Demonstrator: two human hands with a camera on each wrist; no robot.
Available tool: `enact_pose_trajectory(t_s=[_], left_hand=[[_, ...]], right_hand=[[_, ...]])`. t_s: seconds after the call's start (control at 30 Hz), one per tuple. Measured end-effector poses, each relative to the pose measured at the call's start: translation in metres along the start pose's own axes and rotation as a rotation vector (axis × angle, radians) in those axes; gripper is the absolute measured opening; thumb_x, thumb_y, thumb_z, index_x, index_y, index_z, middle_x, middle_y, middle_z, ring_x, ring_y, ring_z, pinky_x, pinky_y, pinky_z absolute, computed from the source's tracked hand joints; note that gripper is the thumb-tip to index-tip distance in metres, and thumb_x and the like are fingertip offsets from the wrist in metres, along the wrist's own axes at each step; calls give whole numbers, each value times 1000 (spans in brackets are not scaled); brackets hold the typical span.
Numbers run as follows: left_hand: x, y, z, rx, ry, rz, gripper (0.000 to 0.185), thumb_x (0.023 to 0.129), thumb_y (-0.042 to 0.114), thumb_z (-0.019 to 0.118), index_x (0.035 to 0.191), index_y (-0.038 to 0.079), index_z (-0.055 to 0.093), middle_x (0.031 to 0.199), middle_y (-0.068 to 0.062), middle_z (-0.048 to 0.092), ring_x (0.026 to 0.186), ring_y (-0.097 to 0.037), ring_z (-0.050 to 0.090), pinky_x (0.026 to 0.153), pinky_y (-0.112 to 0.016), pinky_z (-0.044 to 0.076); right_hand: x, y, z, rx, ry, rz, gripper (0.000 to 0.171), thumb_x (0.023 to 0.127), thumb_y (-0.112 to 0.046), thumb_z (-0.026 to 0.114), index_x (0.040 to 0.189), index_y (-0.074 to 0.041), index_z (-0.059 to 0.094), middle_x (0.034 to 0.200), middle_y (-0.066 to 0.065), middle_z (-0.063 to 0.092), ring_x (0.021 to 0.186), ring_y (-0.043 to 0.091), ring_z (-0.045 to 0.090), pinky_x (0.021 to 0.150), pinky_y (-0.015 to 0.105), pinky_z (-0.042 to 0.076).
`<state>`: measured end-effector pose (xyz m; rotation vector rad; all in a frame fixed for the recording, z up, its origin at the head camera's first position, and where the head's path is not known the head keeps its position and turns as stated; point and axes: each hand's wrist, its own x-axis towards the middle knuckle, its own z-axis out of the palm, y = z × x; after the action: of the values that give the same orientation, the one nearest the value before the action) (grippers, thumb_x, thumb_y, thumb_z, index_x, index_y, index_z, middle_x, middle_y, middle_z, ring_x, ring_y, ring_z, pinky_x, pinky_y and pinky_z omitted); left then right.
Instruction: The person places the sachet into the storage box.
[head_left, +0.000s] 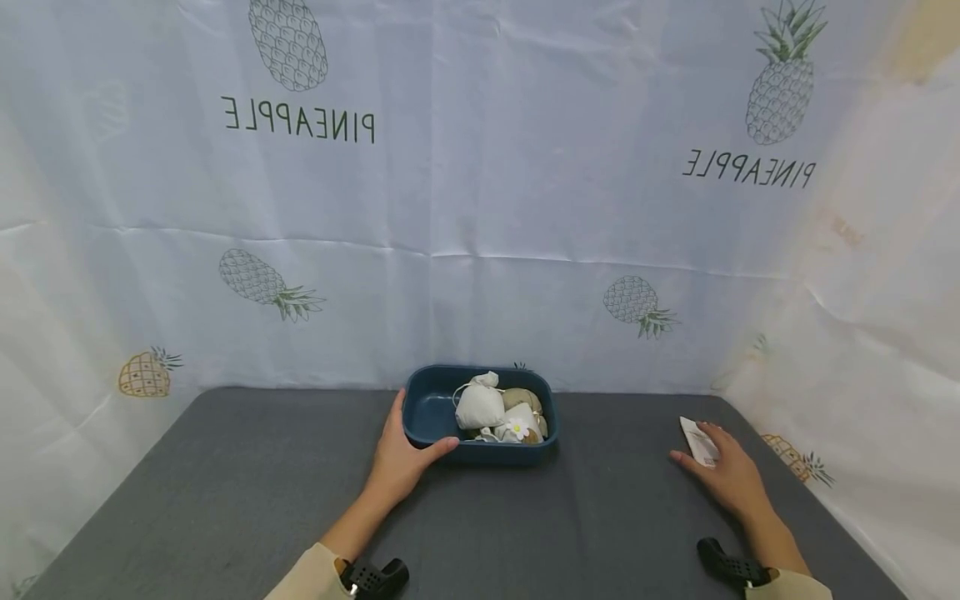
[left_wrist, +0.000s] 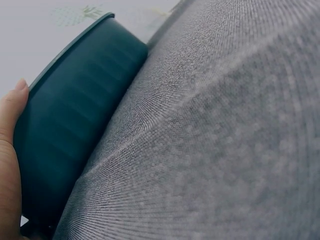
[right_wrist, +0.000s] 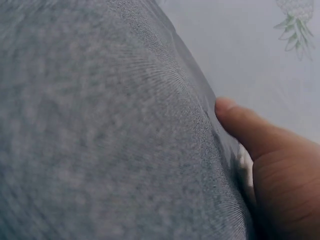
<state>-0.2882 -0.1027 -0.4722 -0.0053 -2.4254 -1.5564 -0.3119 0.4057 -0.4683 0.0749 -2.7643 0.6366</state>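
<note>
A dark blue plastic bin (head_left: 480,454) stands near the back edge of the table. My left hand (head_left: 397,458) grips its left end, thumb along the front rim and fingers round the left wall; in the left wrist view the thumb (left_wrist: 12,107) lies against the bin's ribbed side (left_wrist: 80,110). Inside, to the right, sit a white drawstring pouch (head_left: 480,407), a beige pouch (head_left: 521,398) and a white pouch with a daisy (head_left: 517,425). At the far right my right hand (head_left: 727,475) is over a small flat white packet (head_left: 697,442), thumb spread left of it. Its fingers partly cover the packet.
A dark grey cloth covers the table (head_left: 600,517). White curtains (head_left: 480,183) printed with pineapples hang behind and along both sides, close to the table's edges. Black wrist devices (head_left: 375,577) sit at both cuffs.
</note>
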Motion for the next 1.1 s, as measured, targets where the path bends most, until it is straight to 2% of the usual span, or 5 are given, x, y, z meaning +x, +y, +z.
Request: enact_pose_trajectory(t_s=[0.27, 0.53, 0.7, 0.9, 1.1], left_hand=[[1, 0, -1, -9, -4, -5, 119, 77, 48, 85, 164, 14, 11, 169, -16, 19, 154, -42, 26, 117, -67, 29], [-1, 0, 0, 0, -2, -4, 119, 77, 48, 85, 164, 13, 12, 169, -17, 20, 153, -42, 27, 117, -67, 30], [0, 0, 0, 13, 3, 9, 118, 78, 48, 85, 164, 12, 12, 168, -18, 21, 153, -43, 28, 116, -67, 31], [0, 0, 1, 7, 2, 12, 118, 78, 49, 85, 164, 12, 12, 169, -17, 19, 153, -42, 27, 117, -66, 30], [-1, 1, 0, 1, 4, 12, 118, 78, 48, 85, 163, 12, 13, 169, -17, 19, 153, -42, 27, 117, -67, 30]], right_hand=[[0, 4, -3, -70, -81, 61, 80, 100, -55, 53, 151, 6, 39, 150, 43, 34, 135, 63, 35, 100, 74, 36], [-4, 3, -4, -141, 26, 67, 82, 92, -59, 66, 145, 2, 51, 135, 36, 56, 108, 54, 63, 66, 53, 53], [-4, 3, -1, -51, 71, 3, 79, 87, -51, 75, 141, 3, 55, 137, 37, 54, 121, 58, 53, 85, 68, 47], [-3, 4, 0, -33, -74, 11, 86, 94, -50, 67, 151, 7, 38, 150, 42, 36, 133, 64, 36, 99, 73, 36], [-5, -1, -1, -60, -9, -21, 70, 95, -45, 69, 142, 5, 54, 125, 37, 62, 93, 52, 65, 73, 56, 53]])
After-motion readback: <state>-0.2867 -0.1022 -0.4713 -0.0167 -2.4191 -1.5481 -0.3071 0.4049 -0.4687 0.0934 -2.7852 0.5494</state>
